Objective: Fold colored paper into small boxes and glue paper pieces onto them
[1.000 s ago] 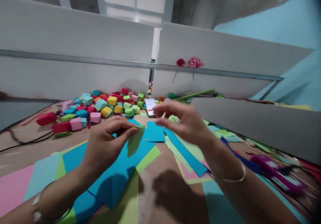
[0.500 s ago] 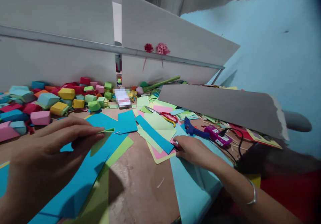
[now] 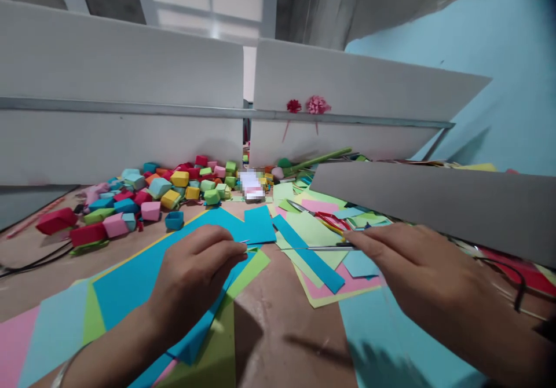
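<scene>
Boxes (image 3: 152, 211) heap on the left of our brown counter (image 3: 282, 298), before white panels (image 3: 121, 63). Our left hand (image 3: 195, 272) pinches a green slip (image 3: 253, 251) near blue paper (image 3: 130, 289). A phone (image 3: 252, 185) sits at the back; scissors (image 3: 324, 217) rest on loose sheets. Our right hand (image 3: 430, 284) grips a thin tool (image 3: 330, 248), pointing left across a blue strip (image 3: 310, 255). Rightmost are a grey board (image 3: 434, 202) and the room's blue wall (image 3: 499, 87).

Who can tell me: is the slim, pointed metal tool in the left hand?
No, the right hand holds the tool, while the left hand pinches green paper.
</scene>
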The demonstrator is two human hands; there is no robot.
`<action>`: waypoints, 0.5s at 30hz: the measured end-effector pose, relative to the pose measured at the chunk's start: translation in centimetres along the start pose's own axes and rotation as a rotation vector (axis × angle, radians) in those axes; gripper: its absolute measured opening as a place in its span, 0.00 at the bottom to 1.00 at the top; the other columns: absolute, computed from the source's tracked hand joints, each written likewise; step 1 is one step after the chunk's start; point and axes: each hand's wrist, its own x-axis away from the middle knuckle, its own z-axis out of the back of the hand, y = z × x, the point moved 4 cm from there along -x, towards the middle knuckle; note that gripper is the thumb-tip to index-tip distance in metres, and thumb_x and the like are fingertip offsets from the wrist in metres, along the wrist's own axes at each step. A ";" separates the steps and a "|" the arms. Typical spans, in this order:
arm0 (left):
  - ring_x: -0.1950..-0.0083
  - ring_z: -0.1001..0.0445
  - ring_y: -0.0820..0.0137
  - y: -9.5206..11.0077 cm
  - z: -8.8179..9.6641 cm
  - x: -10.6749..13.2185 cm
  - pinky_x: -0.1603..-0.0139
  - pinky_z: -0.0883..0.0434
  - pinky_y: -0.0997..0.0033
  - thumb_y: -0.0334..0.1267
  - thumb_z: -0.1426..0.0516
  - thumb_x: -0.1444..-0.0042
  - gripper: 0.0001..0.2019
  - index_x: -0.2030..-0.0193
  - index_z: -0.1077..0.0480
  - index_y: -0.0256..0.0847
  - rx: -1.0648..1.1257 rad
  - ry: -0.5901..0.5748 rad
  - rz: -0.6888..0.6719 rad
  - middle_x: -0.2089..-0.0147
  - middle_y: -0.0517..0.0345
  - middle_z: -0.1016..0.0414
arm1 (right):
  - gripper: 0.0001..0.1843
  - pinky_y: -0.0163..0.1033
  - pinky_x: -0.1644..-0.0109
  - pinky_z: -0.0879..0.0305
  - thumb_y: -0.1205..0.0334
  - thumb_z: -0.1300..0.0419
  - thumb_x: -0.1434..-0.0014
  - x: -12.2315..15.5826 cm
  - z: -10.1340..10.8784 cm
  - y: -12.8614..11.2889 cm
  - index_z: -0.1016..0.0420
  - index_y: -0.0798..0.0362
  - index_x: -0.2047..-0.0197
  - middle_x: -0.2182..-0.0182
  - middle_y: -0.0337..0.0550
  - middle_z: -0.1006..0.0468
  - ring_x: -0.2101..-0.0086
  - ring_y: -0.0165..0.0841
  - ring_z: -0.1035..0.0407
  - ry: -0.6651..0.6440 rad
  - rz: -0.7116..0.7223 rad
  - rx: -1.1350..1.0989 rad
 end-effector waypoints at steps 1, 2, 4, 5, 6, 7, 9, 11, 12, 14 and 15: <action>0.70 0.28 0.72 0.1 0.0 0.0 0.71 0.32 0.74 0.31 0.42 0.41 0.05 0.68 0.26 0.37 -0.007 -0.003 -0.004 0.69 0.55 0.24 | 0.19 0.46 0.61 0.36 0.71 0.54 0.35 -0.5 0.5 -0.7 0.28 0.55 0.47 0.60 0.53 0.21 0.62 0.42 0.29 0.031 0.034 -0.021; 0.70 0.27 0.72 0.1 0.0 0.1 0.70 0.32 0.74 0.30 0.42 0.41 0.05 0.67 0.26 0.37 -0.012 -0.005 -0.006 0.69 0.54 0.24 | 0.18 0.47 0.61 0.36 0.72 0.54 0.35 -0.9 0.8 -1.3 0.29 0.55 0.46 0.60 0.53 0.20 0.62 0.42 0.29 0.039 0.059 -0.033; 0.69 0.27 0.71 0.2 0.1 0.2 0.70 0.32 0.74 0.31 0.42 0.41 0.05 0.67 0.26 0.36 -0.017 -0.004 -0.008 0.69 0.54 0.24 | 0.18 0.47 0.62 0.36 0.74 0.53 0.36 -1.6 1.2 -2.0 0.30 0.57 0.46 0.61 0.53 0.20 0.62 0.42 0.29 0.043 0.089 -0.037; 0.69 0.27 0.71 0.2 0.1 0.3 0.70 0.32 0.74 0.31 0.42 0.41 0.05 0.67 0.26 0.36 -0.021 -0.003 -0.006 0.69 0.54 0.24 | 0.18 0.48 0.62 0.36 0.74 0.52 0.36 -1.8 1.2 -2.2 0.30 0.58 0.46 0.61 0.54 0.20 0.62 0.43 0.29 0.041 0.095 -0.034; 0.69 0.27 0.71 0.2 0.2 0.3 0.70 0.32 0.74 0.31 0.42 0.41 0.05 0.67 0.26 0.37 -0.024 -0.004 -0.002 0.69 0.54 0.25 | 0.18 0.48 0.62 0.37 0.74 0.52 0.36 -1.9 1.2 -2.3 0.30 0.59 0.46 0.61 0.54 0.20 0.62 0.43 0.29 0.038 0.097 -0.030; 0.69 0.27 0.71 0.2 0.2 0.3 0.70 0.32 0.74 0.32 0.42 0.40 0.05 0.67 0.26 0.37 -0.026 -0.004 0.000 0.69 0.54 0.25 | 0.18 0.48 0.62 0.37 0.74 0.52 0.36 -1.9 1.2 -2.3 0.30 0.59 0.46 0.60 0.55 0.20 0.62 0.44 0.29 0.033 0.097 -0.028; 0.69 0.27 0.71 0.1 0.1 0.2 0.70 0.31 0.74 0.32 0.43 0.40 0.06 0.67 0.26 0.37 -0.023 -0.007 0.003 0.69 0.55 0.24 | 0.17 0.49 0.62 0.37 0.74 0.51 0.36 -2.0 1.1 -2.4 0.29 0.59 0.47 0.61 0.55 0.20 0.62 0.44 0.29 0.036 0.099 -0.022; 0.69 0.27 0.71 0.1 0.0 0.1 0.70 0.31 0.74 0.32 0.43 0.39 0.06 0.67 0.26 0.38 -0.018 -0.014 0.004 0.69 0.55 0.24 | 0.17 0.49 0.62 0.37 0.75 0.51 0.37 -2.1 1.1 -2.7 0.27 0.60 0.48 0.62 0.55 0.20 0.63 0.44 0.29 0.045 0.107 -0.011; 0.69 0.27 0.71 0.2 0.0 0.1 0.70 0.31 0.73 0.32 0.44 0.39 0.06 0.67 0.26 0.38 -0.017 -0.017 0.005 0.69 0.55 0.24 | 0.17 0.49 0.62 0.37 0.75 0.51 0.37 -2.2 1.0 -2.8 0.26 0.60 0.49 0.63 0.55 0.20 0.63 0.44 0.29 0.051 0.112 -0.005; 0.69 0.27 0.71 0.2 -0.1 0.1 0.70 0.31 0.73 0.32 0.44 0.39 0.06 0.67 0.26 0.38 -0.012 -0.022 0.004 0.68 0.55 0.24 | 0.17 0.49 0.63 0.37 0.75 0.50 0.37 -2.5 1.0 -3.2 0.25 0.60 0.50 0.64 0.55 0.20 0.63 0.44 0.29 0.051 0.122 0.005; 0.69 0.27 0.71 0.3 -0.1 0.1 0.70 0.31 0.73 0.31 0.44 0.39 0.06 0.67 0.26 0.38 -0.009 -0.023 0.001 0.68 0.55 0.24 | 0.17 0.49 0.63 0.37 0.75 0.50 0.37 -2.6 0.9 -3.3 0.25 0.60 0.50 0.64 0.55 0.20 0.64 0.44 0.29 0.046 0.125 0.009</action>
